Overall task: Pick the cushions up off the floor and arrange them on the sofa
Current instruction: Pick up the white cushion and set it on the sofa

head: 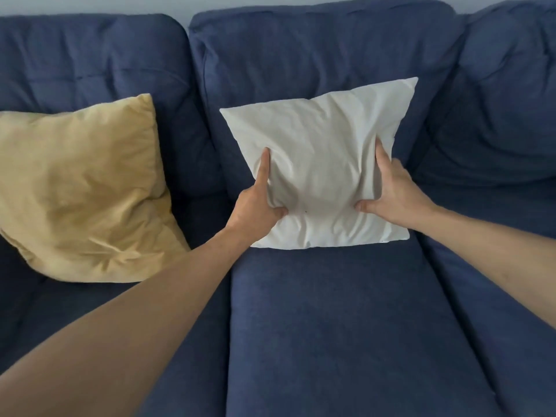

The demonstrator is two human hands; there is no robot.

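Hands: the left hand (255, 206) and right hand (391, 197) both clamp the white cushion, one on each side of its lower half, thumbs pressed into the front and fingers wrapped around the edges.
Sofa: a dark blue fabric sofa (331, 326) fills the view, with three seat sections and three puffy back cushions.
Yellow cushion: a mustard-yellow cushion (81, 191) sits on the left seat, leaning back against the left backrest, tilted and rumpled, well apart from the hands.
White cushion: an off-white square cushion (316, 164) stands upright on the middle seat, its bottom edge resting on the seat and its top leaning on the middle backrest, turned slightly so the right upper corner is highest; the fabric creases where the thumbs press.
Arms: both bare forearms reach in from the lower corners.
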